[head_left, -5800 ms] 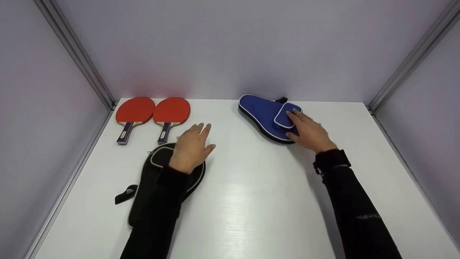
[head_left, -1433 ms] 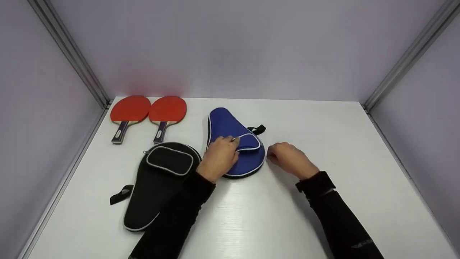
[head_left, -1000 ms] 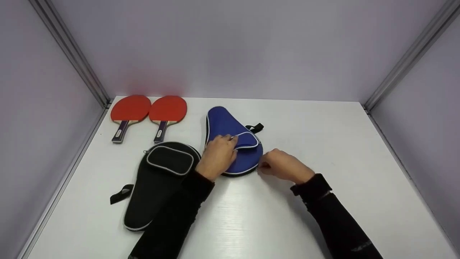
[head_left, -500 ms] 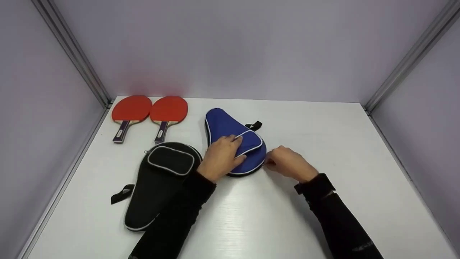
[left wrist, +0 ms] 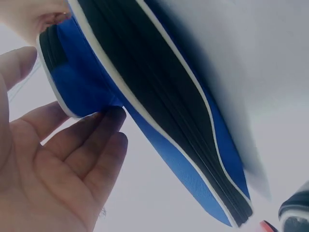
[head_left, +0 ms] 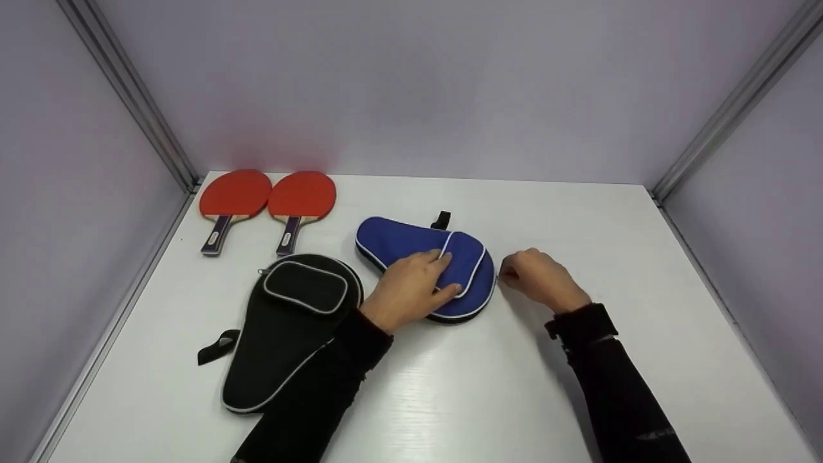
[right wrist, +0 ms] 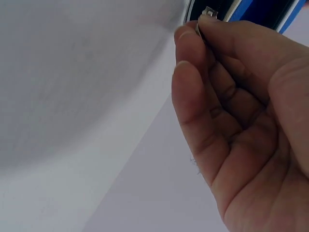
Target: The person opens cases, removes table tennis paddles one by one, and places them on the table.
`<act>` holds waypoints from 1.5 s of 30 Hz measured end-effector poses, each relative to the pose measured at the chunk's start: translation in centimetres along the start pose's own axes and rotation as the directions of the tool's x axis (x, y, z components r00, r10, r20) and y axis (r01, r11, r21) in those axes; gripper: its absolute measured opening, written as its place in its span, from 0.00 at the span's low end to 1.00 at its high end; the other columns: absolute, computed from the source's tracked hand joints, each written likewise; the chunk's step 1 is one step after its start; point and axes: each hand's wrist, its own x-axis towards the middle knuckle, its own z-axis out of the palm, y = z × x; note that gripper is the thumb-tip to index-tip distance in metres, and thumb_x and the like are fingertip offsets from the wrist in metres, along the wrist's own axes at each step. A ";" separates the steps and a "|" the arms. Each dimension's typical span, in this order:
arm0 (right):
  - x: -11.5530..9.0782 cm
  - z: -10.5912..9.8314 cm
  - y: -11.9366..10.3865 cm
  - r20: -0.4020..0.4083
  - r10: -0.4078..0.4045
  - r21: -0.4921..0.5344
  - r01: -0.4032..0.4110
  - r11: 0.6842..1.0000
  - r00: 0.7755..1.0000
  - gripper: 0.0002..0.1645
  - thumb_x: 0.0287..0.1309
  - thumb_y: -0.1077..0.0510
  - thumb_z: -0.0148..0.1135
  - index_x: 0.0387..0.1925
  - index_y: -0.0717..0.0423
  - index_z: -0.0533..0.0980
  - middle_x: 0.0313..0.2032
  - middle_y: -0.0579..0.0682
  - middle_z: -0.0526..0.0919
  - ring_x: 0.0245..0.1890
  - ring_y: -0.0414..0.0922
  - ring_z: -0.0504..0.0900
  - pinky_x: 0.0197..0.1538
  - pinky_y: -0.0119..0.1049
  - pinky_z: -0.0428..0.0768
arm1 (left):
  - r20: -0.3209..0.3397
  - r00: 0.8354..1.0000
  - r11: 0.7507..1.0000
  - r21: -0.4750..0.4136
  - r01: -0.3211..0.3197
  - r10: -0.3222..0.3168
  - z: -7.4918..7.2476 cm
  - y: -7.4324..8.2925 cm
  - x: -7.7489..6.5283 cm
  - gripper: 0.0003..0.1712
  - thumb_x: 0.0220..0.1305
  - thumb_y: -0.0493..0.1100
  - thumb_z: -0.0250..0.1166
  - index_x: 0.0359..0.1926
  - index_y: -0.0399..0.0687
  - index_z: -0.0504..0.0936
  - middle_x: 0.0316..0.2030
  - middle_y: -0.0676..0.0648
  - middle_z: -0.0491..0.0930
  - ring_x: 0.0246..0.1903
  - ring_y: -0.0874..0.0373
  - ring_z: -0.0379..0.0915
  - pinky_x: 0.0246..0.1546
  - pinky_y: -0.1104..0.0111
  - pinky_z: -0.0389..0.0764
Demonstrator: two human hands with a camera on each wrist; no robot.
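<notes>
A blue table tennis bat case [head_left: 398, 236] with white piping lies on the white table, its narrow end to the left and its small pocket [head_left: 466, 251] on top. My left hand [head_left: 411, 289] rests on the case with fairly straight fingers at the pocket; the left wrist view shows those fingertips [left wrist: 113, 116] touching the pocket's edge. At the case's right rim, my right hand [head_left: 537, 276] pinches the metal zip pull [right wrist: 199, 30] between thumb and forefinger. In the left wrist view the zip along the side [left wrist: 164, 96] looks closed.
A black bat case [head_left: 276, 347] lies at the front left, partly under my left sleeve, its strap [head_left: 218, 347] sticking out leftward. Two red table tennis bats [head_left: 236, 193] lie side by side at the back left. Walls enclose the table at the back and both sides.
The blue case has come from the back right to the middle, and lately turned so its narrow end points left. My left hand moved onto it; my right hand shifted slightly right along its rim.
</notes>
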 end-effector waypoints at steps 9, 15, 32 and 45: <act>0.0 0.1 2.2 -0.114 0.102 -0.028 -0.106 0.994 0.988 0.07 0.74 0.69 0.72 0.38 0.60 0.92 0.35 0.51 0.91 0.33 0.46 0.81 0.38 0.46 0.84 | 0.042 0.994 0.995 0.017 -0.103 0.102 0.5 1.1 -0.3 0.40 0.89 0.62 0.66 0.87 0.43 0.76 0.84 0.34 0.77 0.82 0.39 0.80 0.83 0.46 0.83; 0.0 0.3 3.1 -0.129 0.131 -0.017 -0.135 0.991 0.983 0.06 0.75 0.67 0.73 0.42 0.59 0.93 0.42 0.56 0.97 0.41 0.53 0.93 0.46 0.58 0.92 | 0.099 0.981 0.973 0.146 -0.179 0.165 0.5 0.5 -0.1 0.42 0.88 0.62 0.68 0.91 0.52 0.72 0.86 0.42 0.77 0.83 0.45 0.78 0.85 0.49 0.81; 0.0 0.2 3.4 -0.109 0.150 -0.003 -0.152 0.988 0.983 0.05 0.77 0.64 0.75 0.44 0.59 0.94 0.46 0.58 0.98 0.45 0.57 0.95 0.50 0.62 0.94 | 0.229 0.971 0.977 0.181 -0.116 0.073 -1.9 -3.6 -1.4 0.57 0.78 0.70 0.75 0.95 0.55 0.63 0.94 0.44 0.60 0.95 0.44 0.56 0.97 0.43 0.59; -0.2 0.1 3.4 -0.100 0.159 -0.024 -0.162 0.986 0.982 0.07 0.78 0.64 0.73 0.48 0.58 0.95 0.49 0.58 0.98 0.49 0.59 0.96 0.51 0.62 0.95 | 0.205 0.978 0.977 0.212 -0.013 -0.031 -1.1 -2.9 -1.1 0.57 0.77 0.70 0.74 0.96 0.60 0.62 0.95 0.46 0.60 0.95 0.45 0.56 0.95 0.40 0.62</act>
